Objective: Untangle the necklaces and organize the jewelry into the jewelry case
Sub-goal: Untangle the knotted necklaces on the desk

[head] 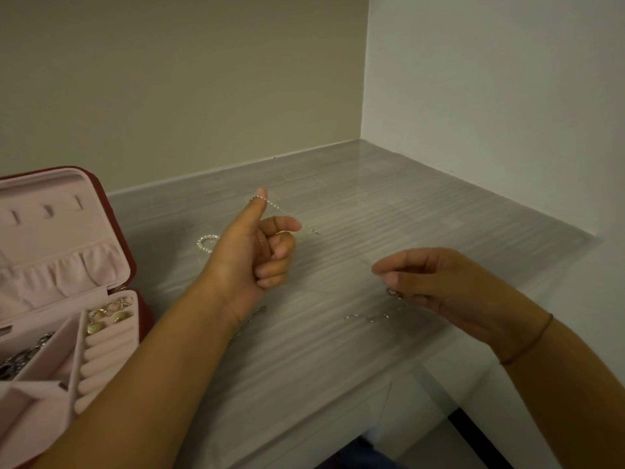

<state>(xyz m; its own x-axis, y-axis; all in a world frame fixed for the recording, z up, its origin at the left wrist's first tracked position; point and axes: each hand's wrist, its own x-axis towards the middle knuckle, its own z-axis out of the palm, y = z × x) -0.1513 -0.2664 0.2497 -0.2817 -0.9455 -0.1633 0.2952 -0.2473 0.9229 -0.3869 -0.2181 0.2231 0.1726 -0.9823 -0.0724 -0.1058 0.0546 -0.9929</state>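
Two hands, left hand (250, 255) and right hand (436, 282); one jewelry case (67, 231); one pearl bracelet (205, 243); one thin chain (291, 216)

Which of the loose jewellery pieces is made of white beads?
The small bracelet lying on the table just behind the left hand. The other loose pieces are thin silver metal, like the silver chain draped over that hand's thumb.

The left hand (250, 252) and right hand (439, 282) hold a thin chain (287, 214) above the table (338, 350).
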